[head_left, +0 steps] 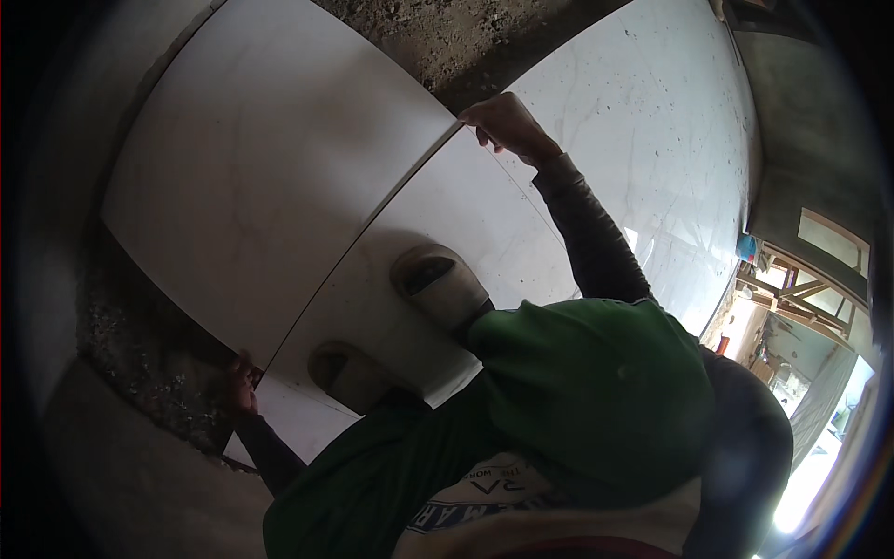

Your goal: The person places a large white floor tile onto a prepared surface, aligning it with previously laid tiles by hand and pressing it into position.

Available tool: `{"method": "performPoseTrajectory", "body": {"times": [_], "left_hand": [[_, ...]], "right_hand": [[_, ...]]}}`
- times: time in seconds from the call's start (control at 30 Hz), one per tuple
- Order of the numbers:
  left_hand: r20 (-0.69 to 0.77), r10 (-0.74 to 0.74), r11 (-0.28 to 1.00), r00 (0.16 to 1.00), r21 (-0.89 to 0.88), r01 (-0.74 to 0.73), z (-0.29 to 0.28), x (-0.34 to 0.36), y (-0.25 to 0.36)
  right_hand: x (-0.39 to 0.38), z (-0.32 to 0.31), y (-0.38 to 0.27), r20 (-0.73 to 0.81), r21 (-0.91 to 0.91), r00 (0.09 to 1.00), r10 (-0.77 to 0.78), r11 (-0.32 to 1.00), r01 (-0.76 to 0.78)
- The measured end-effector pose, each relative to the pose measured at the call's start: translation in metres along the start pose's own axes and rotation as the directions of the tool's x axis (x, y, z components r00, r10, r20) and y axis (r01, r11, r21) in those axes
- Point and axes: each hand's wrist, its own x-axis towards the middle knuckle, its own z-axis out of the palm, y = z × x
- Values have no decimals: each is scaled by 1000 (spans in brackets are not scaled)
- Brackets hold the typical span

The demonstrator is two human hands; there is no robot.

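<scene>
A large white floor tile (251,158) with faint grey veining lies ahead of me, its near edge slightly raised at the right above the neighbouring laid tile (456,214). My right hand (510,128) pinches its right corner, fingers curled over the edge. At the tile's near left corner, my left hand (240,384) has its fingers bent around the edge; shadow hides part of them. A narrow dark gap runs between the two tiles from one hand to the other.
My slip-on shoes (433,279) rest on the laid tile. More glossy white tiles (652,121) stretch to the right, speckled with debris. Rough bare ground (447,37) shows at the far side and along the left wall (56,186). Wooden framing (801,289) stands far right.
</scene>
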Motion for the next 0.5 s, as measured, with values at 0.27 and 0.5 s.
{"method": "performPoseTrajectory", "body": {"times": [0.27,0.5], "left_hand": [[-49,-40,991,998,128,46,36,-15,36],[-58,-48,967,997,245,61,65,-9,55]], "right_hand": [[30,-10,25,-152,183,972,-178,962,204],[74,22,53,-244,-158,952,-186,976,150]]}}
